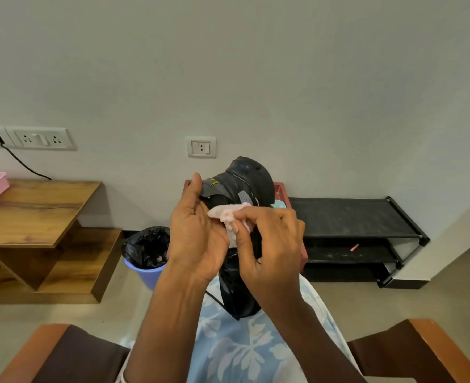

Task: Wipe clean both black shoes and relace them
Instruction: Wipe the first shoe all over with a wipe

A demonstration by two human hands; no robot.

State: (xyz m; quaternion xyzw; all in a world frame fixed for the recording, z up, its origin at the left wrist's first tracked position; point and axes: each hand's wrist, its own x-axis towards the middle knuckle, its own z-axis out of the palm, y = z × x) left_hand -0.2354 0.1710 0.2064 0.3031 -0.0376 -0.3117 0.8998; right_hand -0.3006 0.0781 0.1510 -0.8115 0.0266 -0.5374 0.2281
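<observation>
Shoe (249,178) held on end over the person's lap (242,349), heel down, rounded toe uppermost — black, smooth and faintly glossy, with a grey perforated patch and a small yellow mark on a grey panel. Left hand (198,233) grips its side, thumb upright, fingers hidden behind. Right hand (272,244) pinches a soft, crumpled pale-pink cloth (228,214) against the upper — fingertips curled tight. Lap fabric is blue with a white leaf print.

Mount: on your head; one wide-angle view.
Facing: forward and down, square to the wall (256,64).
Range: your left hand (198,236) and right hand (272,244) close, mid-frame; black rack (352,217) farther back.
</observation>
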